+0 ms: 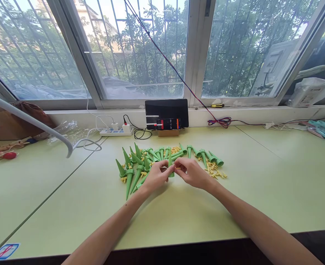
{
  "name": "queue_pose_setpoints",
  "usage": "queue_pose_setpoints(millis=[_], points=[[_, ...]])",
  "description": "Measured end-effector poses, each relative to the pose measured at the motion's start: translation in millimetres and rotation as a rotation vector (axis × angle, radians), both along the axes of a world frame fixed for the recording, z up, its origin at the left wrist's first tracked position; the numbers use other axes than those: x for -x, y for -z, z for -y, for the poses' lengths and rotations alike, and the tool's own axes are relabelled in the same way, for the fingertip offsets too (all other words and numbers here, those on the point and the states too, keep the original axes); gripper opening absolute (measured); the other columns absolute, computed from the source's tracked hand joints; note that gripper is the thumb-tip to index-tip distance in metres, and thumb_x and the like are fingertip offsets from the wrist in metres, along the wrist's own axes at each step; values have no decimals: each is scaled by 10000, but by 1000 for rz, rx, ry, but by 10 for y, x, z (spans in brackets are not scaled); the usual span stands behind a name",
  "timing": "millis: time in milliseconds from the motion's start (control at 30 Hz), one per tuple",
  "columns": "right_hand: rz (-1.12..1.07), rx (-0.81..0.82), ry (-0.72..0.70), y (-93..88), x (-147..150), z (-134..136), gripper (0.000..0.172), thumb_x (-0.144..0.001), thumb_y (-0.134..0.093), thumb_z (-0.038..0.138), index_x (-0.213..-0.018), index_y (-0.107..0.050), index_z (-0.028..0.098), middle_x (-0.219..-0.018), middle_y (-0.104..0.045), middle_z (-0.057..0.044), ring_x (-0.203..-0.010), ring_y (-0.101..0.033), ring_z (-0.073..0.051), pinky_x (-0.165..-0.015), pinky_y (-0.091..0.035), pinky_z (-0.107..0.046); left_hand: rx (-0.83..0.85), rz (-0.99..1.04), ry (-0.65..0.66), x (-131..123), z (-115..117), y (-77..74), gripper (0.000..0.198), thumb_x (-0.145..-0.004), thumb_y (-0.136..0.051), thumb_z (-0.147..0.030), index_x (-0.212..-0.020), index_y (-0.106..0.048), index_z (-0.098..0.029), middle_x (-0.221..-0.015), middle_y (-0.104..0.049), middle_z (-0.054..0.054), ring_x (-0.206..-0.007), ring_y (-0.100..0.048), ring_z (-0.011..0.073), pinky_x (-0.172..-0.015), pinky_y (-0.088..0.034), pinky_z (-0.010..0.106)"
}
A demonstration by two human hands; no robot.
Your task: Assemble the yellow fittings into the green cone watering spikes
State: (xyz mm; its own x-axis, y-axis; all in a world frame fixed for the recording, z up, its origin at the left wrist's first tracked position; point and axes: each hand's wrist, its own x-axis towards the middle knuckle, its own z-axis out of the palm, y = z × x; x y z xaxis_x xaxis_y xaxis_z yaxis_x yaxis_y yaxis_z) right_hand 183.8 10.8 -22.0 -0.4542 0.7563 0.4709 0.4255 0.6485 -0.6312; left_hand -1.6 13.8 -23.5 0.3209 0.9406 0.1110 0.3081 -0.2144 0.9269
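My left hand [159,175] is closed around a green plastic spike [170,162], held upright with its tip pointing up. Close beside it, my right hand [191,171] pinches a small yellow plastic piece [178,168] at the spike's side. Whether the piece touches the spike I cannot tell. Behind and to the left of my hands lies a heap of green cone-shaped spikes [136,176], some standing, others on their sides. More green spikes [203,156] lie to the right. Small yellow T-shaped pieces [212,169] are scattered among them.
A phone [169,124] showing a timer leans on a black tablet [166,108] at the back. A power strip [116,131] with plugs and cables is left of it. Coiled wire [220,121] hangs by the sill. A white curved bar [30,119] crosses the left side.
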Motion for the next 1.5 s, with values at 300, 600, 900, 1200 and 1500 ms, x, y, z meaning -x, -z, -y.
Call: queue_pose_setpoints(millis=[300,600,900,1200,1500], points=[[-33,20,-18,-12,5,19,72,-944,-537,204,-911,-596,178,-850,-642,-39,-701,-567,-139,-630,-459,-258,95,114,-39,2,4,-36,407,-809,-681,-475,-668,-434,-183,-599,-353,-71,-443,-442,68,-425,-311,194],[-39,6,-4,-53,17,46,73,-926,-567,208,-984,-601,179,-907,-638,-50,-677,-584,-129,-626,-495,-263,170,247,-55,8,-4,-32,408,-786,-712,-464,-659,-450,-179,-628,-340,-65,-448,-408,56,-416,-314,200],[-63,-22,8,-40,14,41,155,-897,-604,178,-1050,-577,189,-968,-629,-57,-715,-603,-136,-677,-514,-284,230,308,-62,4,-8,-49,402,-772,-727,-474,-680,-482,-169,-671,-354,-57,-471,-417,52,-412,-314,197],[-57,-10,-1,-26,8,26,127,-916,-599,185,-1039,-568,190,-913,-626,-36,-715,-592,-137,-673,-484,-274,206,292,-57,-1,13,-91,420,-762,-737,-488,-667,-478,-170,-635,-356,-64,-448,-401,47,-408,-312,196],[-44,5,-12,-25,5,40,94,-933,-580,205,-1025,-585,189,-894,-644,-46,-728,-600,-154,-670,-472,-278,153,228,-62,11,1,-81,442,-773,-717,-520,-663,-455,-181,-592,-335,-77,-412,-376,44,-401,-275,200]])
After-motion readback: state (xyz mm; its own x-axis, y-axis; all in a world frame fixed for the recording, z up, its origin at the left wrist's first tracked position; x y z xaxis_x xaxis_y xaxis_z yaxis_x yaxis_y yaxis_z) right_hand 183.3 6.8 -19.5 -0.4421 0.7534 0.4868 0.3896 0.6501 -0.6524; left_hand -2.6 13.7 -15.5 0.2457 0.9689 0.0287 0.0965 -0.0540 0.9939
